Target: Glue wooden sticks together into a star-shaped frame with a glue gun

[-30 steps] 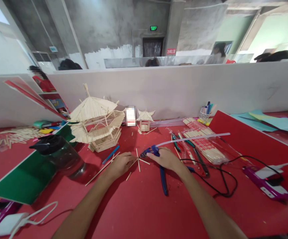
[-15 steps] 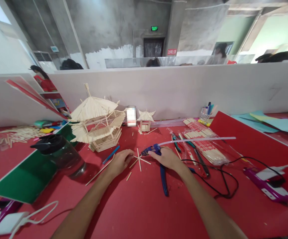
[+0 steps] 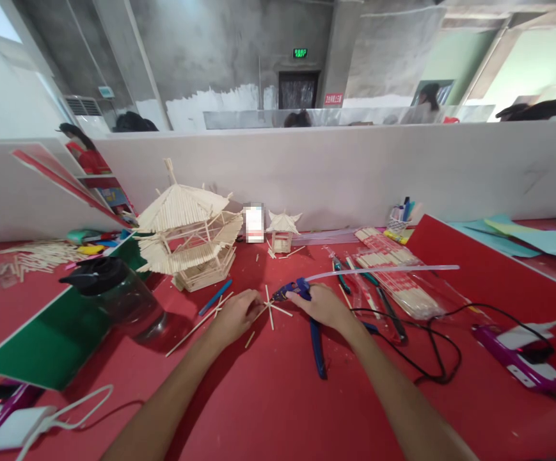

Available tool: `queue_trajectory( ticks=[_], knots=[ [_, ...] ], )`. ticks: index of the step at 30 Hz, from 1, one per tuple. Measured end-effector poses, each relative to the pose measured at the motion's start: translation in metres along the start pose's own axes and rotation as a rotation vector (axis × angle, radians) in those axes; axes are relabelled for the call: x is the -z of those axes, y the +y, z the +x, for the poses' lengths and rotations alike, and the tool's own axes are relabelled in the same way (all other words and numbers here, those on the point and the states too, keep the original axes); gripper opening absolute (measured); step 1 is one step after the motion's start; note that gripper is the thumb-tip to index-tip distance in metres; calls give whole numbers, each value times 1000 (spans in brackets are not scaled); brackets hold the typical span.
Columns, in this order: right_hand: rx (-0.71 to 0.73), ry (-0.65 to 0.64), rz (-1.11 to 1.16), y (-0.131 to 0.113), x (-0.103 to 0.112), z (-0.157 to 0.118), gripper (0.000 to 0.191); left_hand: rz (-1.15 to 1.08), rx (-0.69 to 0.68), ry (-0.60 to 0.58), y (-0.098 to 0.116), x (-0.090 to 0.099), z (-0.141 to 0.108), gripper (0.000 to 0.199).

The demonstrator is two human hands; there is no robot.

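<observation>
Right hand [image 3: 324, 306] grips glue gun [image 3: 301, 288], nozzle at stick star [image 3: 269, 305]; left hand [image 3: 237, 314] curled beside it, can't tell if pinching.

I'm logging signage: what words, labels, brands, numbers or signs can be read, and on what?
"EXIT": green sign, apparently; upper characters blurred.
Red wall sign: characters too small to read.
Stick packages: red print, unreadable.
White panel: blurred, unreadable.
Partition: faint mark, unclear.
</observation>
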State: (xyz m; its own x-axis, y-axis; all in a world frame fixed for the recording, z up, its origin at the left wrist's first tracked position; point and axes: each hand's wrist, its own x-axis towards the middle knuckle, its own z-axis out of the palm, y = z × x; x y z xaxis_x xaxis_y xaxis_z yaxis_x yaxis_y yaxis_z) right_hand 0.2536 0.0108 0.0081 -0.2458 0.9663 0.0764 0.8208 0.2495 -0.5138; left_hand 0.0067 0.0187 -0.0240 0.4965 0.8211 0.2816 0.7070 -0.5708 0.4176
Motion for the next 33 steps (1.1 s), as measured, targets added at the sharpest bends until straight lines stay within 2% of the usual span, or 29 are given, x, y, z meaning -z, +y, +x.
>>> queue_trajectory(
  ticks=[5, 10, 13, 22, 33],
  knots=[
    [13, -5, -2, 1, -1, -1, 45, 19, -59, -38, 4, -1, -1, 14],
    [2, -15, -18, 0, 0, -1, 46, 41, -104, -75, 1, -3, 0, 29],
    [-11, -12, -24, -1, 1, -1, 45, 68, -114, -90, -1, -6, 1, 32],
    [-31, -14, -8, -1, 1, -1, 44, 106, -98, -88, -9, -13, 2, 30],
    [-33, -23, -12, -1, 1, 0, 44, 105, -76, -82, -8, -12, 2, 29]
  ],
)
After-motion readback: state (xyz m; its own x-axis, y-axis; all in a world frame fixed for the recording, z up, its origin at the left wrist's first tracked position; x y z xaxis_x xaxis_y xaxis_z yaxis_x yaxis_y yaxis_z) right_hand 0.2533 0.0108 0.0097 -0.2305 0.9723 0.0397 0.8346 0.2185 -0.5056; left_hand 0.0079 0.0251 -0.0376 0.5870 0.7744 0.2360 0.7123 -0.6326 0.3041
